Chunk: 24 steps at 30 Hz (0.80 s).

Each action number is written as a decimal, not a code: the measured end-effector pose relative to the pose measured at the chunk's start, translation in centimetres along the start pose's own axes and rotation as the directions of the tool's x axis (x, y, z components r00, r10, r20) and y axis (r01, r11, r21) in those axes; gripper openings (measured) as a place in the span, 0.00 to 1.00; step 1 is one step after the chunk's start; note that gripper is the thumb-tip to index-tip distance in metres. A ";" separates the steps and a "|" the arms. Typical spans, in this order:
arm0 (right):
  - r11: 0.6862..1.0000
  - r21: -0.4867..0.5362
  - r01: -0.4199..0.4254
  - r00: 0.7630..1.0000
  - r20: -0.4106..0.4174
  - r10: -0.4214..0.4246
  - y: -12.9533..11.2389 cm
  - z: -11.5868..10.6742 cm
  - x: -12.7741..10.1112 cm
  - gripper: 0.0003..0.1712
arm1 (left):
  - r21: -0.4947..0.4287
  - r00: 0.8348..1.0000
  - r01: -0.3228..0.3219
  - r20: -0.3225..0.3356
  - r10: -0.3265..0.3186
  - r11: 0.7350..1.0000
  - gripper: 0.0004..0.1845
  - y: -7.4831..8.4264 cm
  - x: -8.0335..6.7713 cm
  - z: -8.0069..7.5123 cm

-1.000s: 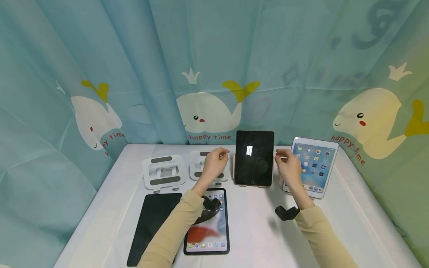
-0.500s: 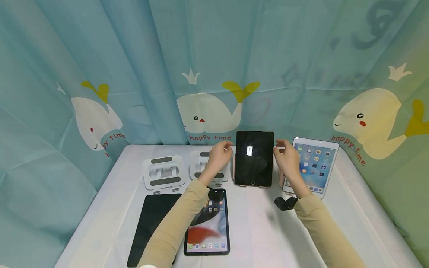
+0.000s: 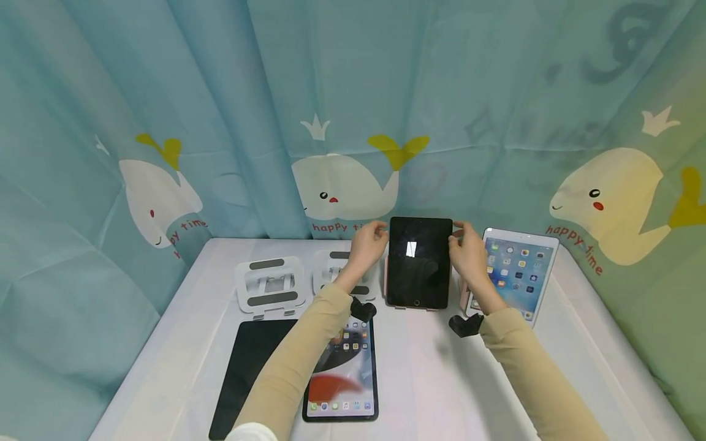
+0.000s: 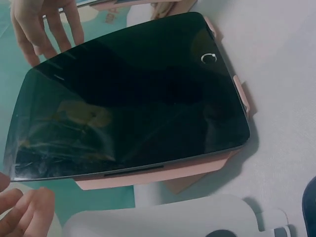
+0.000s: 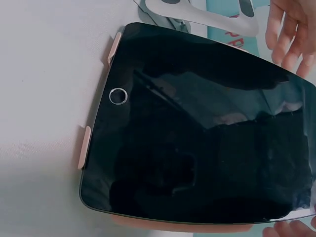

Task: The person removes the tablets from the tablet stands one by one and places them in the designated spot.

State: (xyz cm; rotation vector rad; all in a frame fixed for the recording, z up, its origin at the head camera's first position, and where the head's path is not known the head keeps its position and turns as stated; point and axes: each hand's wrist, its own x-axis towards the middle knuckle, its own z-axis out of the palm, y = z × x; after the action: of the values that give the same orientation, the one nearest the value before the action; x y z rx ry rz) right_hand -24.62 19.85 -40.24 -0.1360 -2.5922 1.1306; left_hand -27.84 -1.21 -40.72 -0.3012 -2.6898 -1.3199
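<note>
The dark tablet (image 3: 419, 261) stands upright on a pink stand (image 3: 385, 274) at the back middle of the table (image 3: 419, 380), between a white stand (image 3: 337, 274) and a lit tablet (image 3: 513, 272). The left hand (image 3: 368, 245) and right hand (image 3: 466, 251) flank its upper corners, fingers loosely spread, holding nothing; whether they touch it, I cannot tell. A good grip probably takes both side edges evenly, keeping fingertips off the glass and the pink stand undisturbed.

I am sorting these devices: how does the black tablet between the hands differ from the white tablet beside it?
The black tablet has a dark screen with a black frame; the white tablet shows lit app icons in a white frame. The black one faces the camera squarely; the white one is turned slightly. Both stand propped upright.
</note>
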 end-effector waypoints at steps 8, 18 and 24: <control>0.999 0.026 -0.041 0.999 0.025 0.041 0.4 0.5 0.3 0.24 | 0.008 0.999 0.023 0.022 -0.023 1.000 0.17 0.0 0.7 0.9; 0.994 0.066 -0.092 0.996 0.013 0.091 0.8 1.0 0.8 0.22 | -0.030 1.000 0.030 0.005 -0.030 0.999 0.15 -0.4 0.9 1.5; 0.992 0.086 -0.096 0.995 -0.001 0.096 0.9 1.4 0.9 0.22 | -0.071 0.999 0.044 -0.001 -0.045 0.997 0.15 -0.3 1.0 1.5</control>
State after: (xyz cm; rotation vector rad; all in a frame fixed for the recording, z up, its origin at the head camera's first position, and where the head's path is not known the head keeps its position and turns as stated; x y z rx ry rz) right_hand -26.00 19.67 -41.57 -0.2466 -2.5518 1.2707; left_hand -28.94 -0.12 -41.66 -0.2480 -2.6667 -1.4289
